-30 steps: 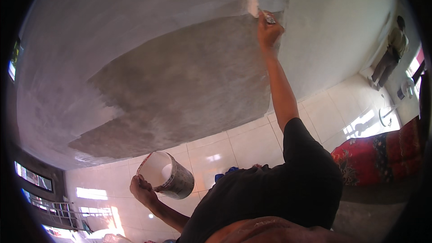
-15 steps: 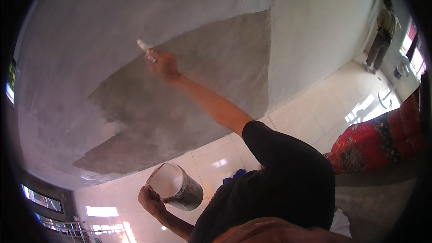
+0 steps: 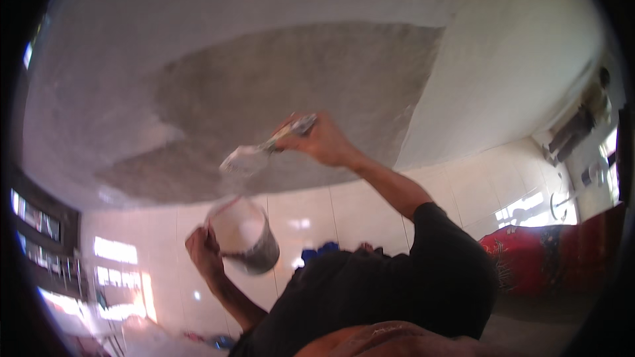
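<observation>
My right hand [image 3: 324, 139] is closed around the handle of a paintbrush [image 3: 245, 158], raised in front of the wall. Its white-coated head points down and left, towards the bucket, and looks smeared by motion. Low on the left, my left hand [image 3: 204, 250] grips a paint bucket [image 3: 266, 251] at its rim or red handle; which of these I cannot tell. The bucket is tilted, and pale paint shows inside it. Behind the brush is the wall [image 3: 297, 73], where a darker grey patch is bordered by lighter, coated areas.
Glossy pale tiles cover the floor [image 3: 311, 218]. A red patterned cloth [image 3: 529, 258] drapes over something at the right. Another person [image 3: 582, 122] stands far right by the adjoining wall. Windows [image 3: 36, 215] and metal railings are at the left.
My right hand has come down from the wall and to the right, bringing the brush near the bucket. The view has shifted; my left hand still holds the bucket.
</observation>
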`<state>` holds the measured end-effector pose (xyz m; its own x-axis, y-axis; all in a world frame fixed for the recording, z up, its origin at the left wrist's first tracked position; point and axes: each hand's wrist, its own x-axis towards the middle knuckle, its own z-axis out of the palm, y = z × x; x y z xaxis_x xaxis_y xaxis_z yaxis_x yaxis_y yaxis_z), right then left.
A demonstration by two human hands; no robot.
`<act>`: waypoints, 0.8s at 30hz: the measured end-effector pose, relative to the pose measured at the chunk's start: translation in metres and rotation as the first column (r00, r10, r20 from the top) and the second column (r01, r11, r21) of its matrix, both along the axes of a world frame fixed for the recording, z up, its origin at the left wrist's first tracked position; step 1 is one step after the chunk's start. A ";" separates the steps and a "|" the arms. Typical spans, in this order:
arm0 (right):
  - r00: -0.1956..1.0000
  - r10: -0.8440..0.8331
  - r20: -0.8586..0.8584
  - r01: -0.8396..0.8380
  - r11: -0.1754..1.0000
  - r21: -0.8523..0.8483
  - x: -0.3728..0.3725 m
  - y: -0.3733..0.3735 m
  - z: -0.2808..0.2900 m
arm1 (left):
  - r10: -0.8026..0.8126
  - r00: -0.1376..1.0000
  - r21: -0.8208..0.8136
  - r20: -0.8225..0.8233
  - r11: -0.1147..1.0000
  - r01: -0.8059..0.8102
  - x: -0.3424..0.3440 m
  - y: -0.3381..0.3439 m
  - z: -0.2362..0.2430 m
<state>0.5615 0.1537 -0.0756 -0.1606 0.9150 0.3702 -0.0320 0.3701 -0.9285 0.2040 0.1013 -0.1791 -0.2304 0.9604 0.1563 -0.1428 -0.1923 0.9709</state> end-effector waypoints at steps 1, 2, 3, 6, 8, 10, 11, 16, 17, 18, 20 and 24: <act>1.000 0.012 0.011 -0.012 1.000 -0.023 0.001 -0.006 -0.011 | -0.040 0.997 0.004 -0.070 0.999 0.040 0.009 -0.001 0.013; 0.999 0.039 0.022 -0.038 0.998 -0.053 0.005 -0.015 -0.013 | -0.051 0.995 -0.011 -0.089 0.999 0.050 0.014 0.000 0.021; 0.999 0.027 0.043 -0.025 0.998 -0.057 0.004 -0.022 -0.015 | -0.065 0.993 0.000 -0.100 0.998 0.066 0.020 0.001 0.029; 0.969 0.059 0.238 -0.046 0.997 -0.058 -0.006 -0.040 -0.005 | -0.045 0.963 0.022 -0.267 0.998 0.053 0.036 -0.014 0.059; 0.964 0.204 0.172 -0.199 0.979 -0.048 -0.017 -0.040 -0.008 | -0.193 0.979 -0.163 -0.066 0.970 0.180 0.040 -0.014 0.077; 0.940 0.261 0.220 -0.254 0.965 -0.061 -0.028 -0.040 -0.012 | -0.211 0.977 -0.193 -0.044 0.961 0.199 0.040 -0.009 0.077; 0.916 0.263 0.302 -0.250 0.965 -0.083 -0.035 -0.039 -0.011 | -0.227 0.974 -0.178 -0.029 0.959 0.218 0.039 -0.004 0.077; 0.700 0.173 0.693 -0.285 0.957 0.048 -0.064 -0.033 -0.035 | -0.303 0.952 -0.227 -0.044 0.931 0.286 0.052 -0.003 0.087; 0.680 0.153 0.717 -0.288 0.955 0.070 -0.067 -0.032 -0.038 | -0.318 0.947 -0.218 -0.047 0.928 0.301 0.055 -0.001 0.088; 0.660 0.132 0.740 -0.294 0.952 0.091 -0.070 -0.031 -0.045 | -0.335 0.941 -0.230 -0.053 0.921 0.315 0.057 -0.001 0.087; 0.623 0.098 0.776 -0.295 0.948 0.117 -0.075 -0.030 -0.058 | -0.368 0.928 -0.251 -0.063 0.906 0.342 0.060 -0.002 0.084; 0.568 0.082 0.819 -0.309 0.943 0.120 -0.082 -0.029 -0.075 | -0.439 0.896 -0.268 -0.073 0.874 0.406 0.065 0.000 0.084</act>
<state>0.4793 0.1245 -0.1503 -0.6563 0.7311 0.1866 0.5755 0.6450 -0.5028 0.2692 0.1012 -0.0955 0.2119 0.9731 -0.0907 -0.0295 0.0992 0.9946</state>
